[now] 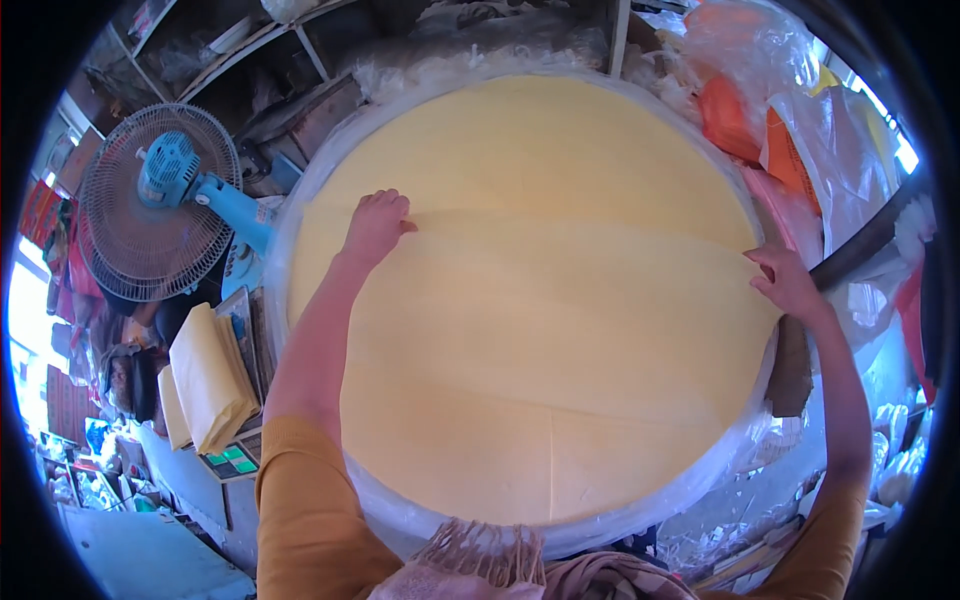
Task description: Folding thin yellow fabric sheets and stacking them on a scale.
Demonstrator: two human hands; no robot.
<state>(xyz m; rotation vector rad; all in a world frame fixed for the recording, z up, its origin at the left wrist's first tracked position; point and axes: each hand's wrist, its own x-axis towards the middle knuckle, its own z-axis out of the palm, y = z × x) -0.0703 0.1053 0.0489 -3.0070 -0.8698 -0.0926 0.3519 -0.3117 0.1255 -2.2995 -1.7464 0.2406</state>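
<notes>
A large round work surface, its rim (281, 247) wrapped in clear plastic, fills the middle of the view. Smooth pale yellow sheeting (540, 322), perhaps paper or thin cloth, covers it. Faint creases cross it, and a straight seam or edge runs down its near part. My left hand (381, 221) is at the upper left of the sheeting, fingers curled and thumb tucked in, pinching a raised line of it. At the right rim is my right hand (784, 279), thumb and index finger bent at the sheet's edge. Whether they grip it is unclear.
On the left stands a blue pedestal fan (172, 169). Below it, folded yellow sheets (214, 375) rest on what looks like a scale (232, 459). Plastic bags (750, 52) crowd the upper right, beside a dark bar (862, 232). Shelving (304, 52) stands behind.
</notes>
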